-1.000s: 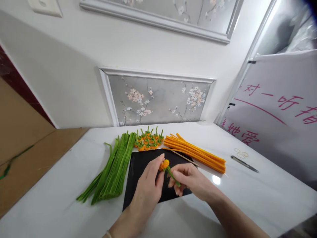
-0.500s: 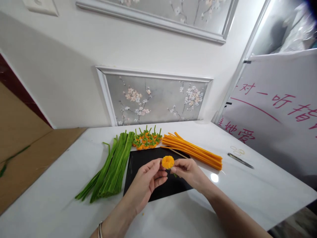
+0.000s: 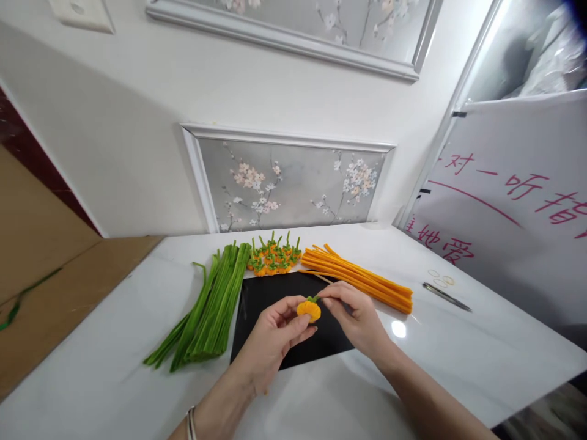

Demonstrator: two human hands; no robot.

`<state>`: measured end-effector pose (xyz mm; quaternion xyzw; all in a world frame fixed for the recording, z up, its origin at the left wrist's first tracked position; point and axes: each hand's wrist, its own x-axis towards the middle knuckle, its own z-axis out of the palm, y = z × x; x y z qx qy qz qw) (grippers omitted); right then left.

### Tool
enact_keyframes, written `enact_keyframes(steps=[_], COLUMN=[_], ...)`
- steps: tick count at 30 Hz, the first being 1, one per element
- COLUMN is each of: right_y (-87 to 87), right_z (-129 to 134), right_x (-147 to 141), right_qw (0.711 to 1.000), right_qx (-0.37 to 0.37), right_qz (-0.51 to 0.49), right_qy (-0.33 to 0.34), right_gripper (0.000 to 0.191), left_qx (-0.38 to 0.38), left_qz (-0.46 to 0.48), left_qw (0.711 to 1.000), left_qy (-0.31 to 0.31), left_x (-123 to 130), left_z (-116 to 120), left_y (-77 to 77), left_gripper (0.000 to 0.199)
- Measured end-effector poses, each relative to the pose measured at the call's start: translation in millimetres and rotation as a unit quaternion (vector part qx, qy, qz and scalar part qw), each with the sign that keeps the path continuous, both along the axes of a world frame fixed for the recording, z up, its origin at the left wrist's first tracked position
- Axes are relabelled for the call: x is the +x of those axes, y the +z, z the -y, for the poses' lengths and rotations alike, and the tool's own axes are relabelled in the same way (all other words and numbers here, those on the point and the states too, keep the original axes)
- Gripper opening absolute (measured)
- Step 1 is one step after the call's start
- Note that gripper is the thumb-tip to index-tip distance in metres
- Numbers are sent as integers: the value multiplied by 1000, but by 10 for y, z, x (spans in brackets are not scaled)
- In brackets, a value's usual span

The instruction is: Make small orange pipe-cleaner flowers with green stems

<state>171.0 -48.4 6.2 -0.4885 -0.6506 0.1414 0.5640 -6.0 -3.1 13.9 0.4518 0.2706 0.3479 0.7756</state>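
A small pumpkin (image 3: 309,311) of fuzzy orange pipe cleaner, with a green top, is held above the black mat (image 3: 257,305). My left hand (image 3: 277,330) is closed on its orange body between thumb and fingers. At the upper right of the pumpkin, my right hand (image 3: 355,315) pinches the green stem (image 3: 315,298); the stem's tip is hidden by the fingers. Behind the mat stand several similar orange pumpkins (image 3: 275,260) with upright green stems.
Left of the mat lies a bundle of green pipe cleaners (image 3: 211,311). A bundle of orange pipe cleaners (image 3: 362,281) lies right of the mat. Farther right are a slim metal tool (image 3: 447,296) and thin rings (image 3: 440,283) on the white table (image 3: 312,403). A wall closes the back.
The pumpkin has tipped so that its green top now shows, and it is slightly lower. My right hand has shifted from its side to the stem, and the left thumb presses its front.
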Motion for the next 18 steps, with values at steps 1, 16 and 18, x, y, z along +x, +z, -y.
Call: enact_keyframes(steps=[1,16,18], right_y=[4,26,12], right_z=[6,16,8], right_x=[-7,-80,-85], right_qw=[1000,963,962], right_qx=[-9,-156,-155], right_qz=[-7,-171,-172], right_qy=[7,142,142], right_gripper=[17,29,27], left_qx=[9,70,87], left_qz=[-4,-47,-52], left_qw=[1000,996,994], left_qy=[1,18,36], left_x=[5,38,44], left_z=[-1,-9,-10], left_y=[-3,-70,-94], left_gripper=[21,19,19])
